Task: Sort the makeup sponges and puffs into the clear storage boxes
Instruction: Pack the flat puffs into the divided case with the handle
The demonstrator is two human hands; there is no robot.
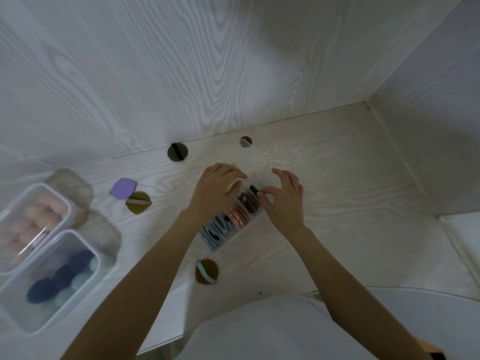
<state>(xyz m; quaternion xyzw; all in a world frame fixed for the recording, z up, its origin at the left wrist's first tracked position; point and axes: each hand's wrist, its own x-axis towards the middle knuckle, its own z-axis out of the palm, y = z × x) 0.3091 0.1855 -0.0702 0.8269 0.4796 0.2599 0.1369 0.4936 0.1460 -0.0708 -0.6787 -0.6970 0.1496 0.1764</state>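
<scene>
Setting looks domestic: I work at a pale wood-grain tabletop [337, 178] set into a corner of matching white wood-grain wall panels [181, 61]. Clear plastic storage boxes [52, 281] of soft cosmetic sponges suggest a home dressing nook.

Three clear storage boxes: a divided box [241, 216] between two hands, left [217, 189] and right [284, 201], and two lidded tubs, one of pink sponges [31, 222], one of dark blue and pale ones [52, 279]. Loose on the counter [337, 203]: four olive puffs [178, 152] [138, 202] [206, 272] [254, 190], the last pinched by the right hand, and one purple puff [122, 187].
</scene>
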